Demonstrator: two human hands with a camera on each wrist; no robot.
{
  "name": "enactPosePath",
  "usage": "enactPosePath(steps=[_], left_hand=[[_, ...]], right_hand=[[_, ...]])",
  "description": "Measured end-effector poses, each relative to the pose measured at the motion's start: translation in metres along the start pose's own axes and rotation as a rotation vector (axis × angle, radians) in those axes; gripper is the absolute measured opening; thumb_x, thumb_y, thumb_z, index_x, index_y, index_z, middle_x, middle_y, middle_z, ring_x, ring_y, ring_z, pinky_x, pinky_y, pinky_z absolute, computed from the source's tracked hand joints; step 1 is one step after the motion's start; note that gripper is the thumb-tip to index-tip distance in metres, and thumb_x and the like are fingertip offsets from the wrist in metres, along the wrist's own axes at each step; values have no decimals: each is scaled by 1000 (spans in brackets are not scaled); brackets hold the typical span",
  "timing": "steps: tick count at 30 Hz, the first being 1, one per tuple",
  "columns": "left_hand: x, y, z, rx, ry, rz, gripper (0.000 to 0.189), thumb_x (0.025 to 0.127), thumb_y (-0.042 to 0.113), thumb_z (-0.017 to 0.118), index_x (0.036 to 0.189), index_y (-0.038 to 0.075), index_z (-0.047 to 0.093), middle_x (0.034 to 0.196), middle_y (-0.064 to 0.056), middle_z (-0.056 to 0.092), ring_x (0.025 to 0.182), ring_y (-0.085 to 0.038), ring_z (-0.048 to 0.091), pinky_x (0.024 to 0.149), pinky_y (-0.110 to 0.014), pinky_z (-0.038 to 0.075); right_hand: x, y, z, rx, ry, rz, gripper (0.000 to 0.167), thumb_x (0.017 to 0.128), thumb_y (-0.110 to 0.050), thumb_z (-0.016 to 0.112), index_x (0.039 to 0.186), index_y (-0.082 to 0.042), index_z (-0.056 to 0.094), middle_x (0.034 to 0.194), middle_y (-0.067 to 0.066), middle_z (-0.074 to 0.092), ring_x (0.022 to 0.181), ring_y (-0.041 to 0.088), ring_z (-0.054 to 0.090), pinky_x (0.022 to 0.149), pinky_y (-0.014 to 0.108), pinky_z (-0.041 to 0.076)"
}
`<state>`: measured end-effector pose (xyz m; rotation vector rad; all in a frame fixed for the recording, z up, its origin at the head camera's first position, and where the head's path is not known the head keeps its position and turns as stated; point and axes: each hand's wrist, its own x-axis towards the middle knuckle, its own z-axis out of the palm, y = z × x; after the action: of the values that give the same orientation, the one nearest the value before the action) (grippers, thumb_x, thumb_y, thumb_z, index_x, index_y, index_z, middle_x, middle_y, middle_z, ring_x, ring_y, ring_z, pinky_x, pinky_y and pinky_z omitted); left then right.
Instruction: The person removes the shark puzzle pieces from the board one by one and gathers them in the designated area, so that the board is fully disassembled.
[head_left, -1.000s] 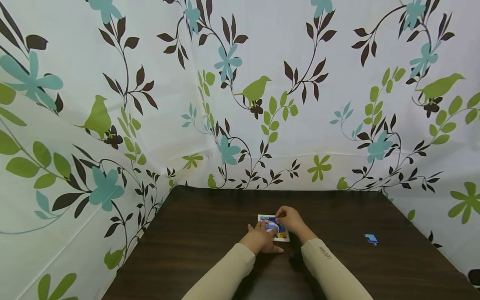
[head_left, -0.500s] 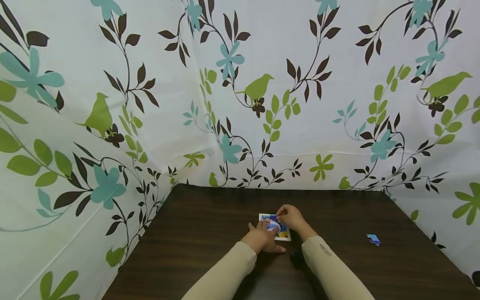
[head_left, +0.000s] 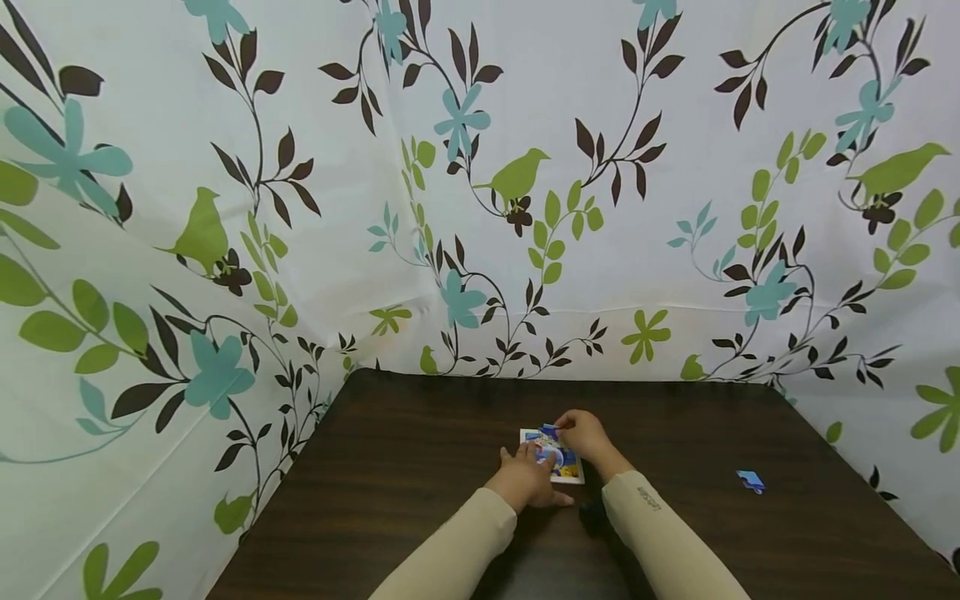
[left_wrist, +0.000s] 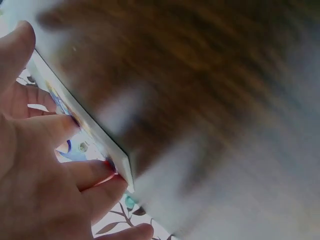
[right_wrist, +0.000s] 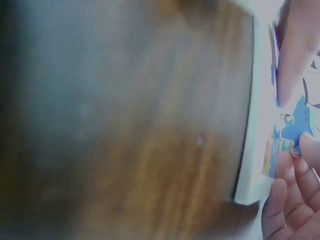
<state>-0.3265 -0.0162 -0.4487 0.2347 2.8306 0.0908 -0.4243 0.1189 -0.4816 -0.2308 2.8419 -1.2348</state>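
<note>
The picture puzzle [head_left: 568, 481], a white-rimmed board with a mostly blue picture and some yellow at its lower right corner, lies flat about midway between the counter's left and right edges, in from the far edge. A blue piece [head_left: 550, 431] is at its far side, jutting a little past the rim and tilted; whether it touches the board is too small to tell.

The right hand [head_left: 587, 437] pinches that piece by its right end between thumb and fingers, a light hold that probably leaves the rest free to be turned or lined up. The left hand [head_left: 527, 478] lies across the board with its fingers spread apart, clamped on nothing, the thumb off the near side; it seems to be there to stop the board sliding.

Well apart, toward the right edge of the counter [head_left: 420, 475], lies a loose piece [head_left: 751, 482], also blue, perhaps left there so the hands have room. Pale sleeves [head_left: 450, 546] cover both forearms. Beyond the far edge hangs a patterned cloth [head_left: 555, 92].
</note>
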Motion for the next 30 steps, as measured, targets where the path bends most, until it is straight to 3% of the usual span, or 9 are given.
enactPosePath(steps=[6,11,15,20,24,30], left_hand=[[-2,5,-1,14,8,9,82,85,73,56,154,34,36,163,-10,29,151,-27,26,119,-59,24],[-2,3,-1,24,15,3,82,85,73,57,154,35,36,163,-10,29,152,-26,25,119,-59,24],[-1,1,3,24,24,-2,84,84,73,59,154,34,36,162,-10,30,151,-27,26,119,-59,24],[-1,1,5,24,33,-3,84,83,73,60,154,34,36,162,-11,30,151,-27,27,119,-59,24],[-2,1,4,16,27,-4,85,83,72,60,154,32,36,162,-12,29,151,-28,26,120,-58,22],[-3,1,4,24,29,-6,85,83,72,60,154,32,37,162,-11,30,151,-28,26,120,-58,23]], right_hand=[[3,8,-6,48,26,43,10,91,-6,66,99,-1,71,98,14,68,85,23,62,71,35,53],[0,20,-26,81,10,34,14,94,-6,63,103,1,71,95,14,69,79,22,62,64,32,51],[-10,44,-59,92,-12,58,18,96,-3,59,107,5,70,93,15,69,75,20,62,63,31,52],[-27,83,-118,108,-32,62,23,96,-2,59,112,14,65,98,21,71,80,21,67,71,37,58],[-40,110,-160,85,-22,90,24,96,-3,60,109,16,64,93,18,72,83,22,69,75,41,59],[-55,135,-190,4,-28,167,22,93,-7,64,104,11,68,86,8,73,79,17,68,72,40,58]])
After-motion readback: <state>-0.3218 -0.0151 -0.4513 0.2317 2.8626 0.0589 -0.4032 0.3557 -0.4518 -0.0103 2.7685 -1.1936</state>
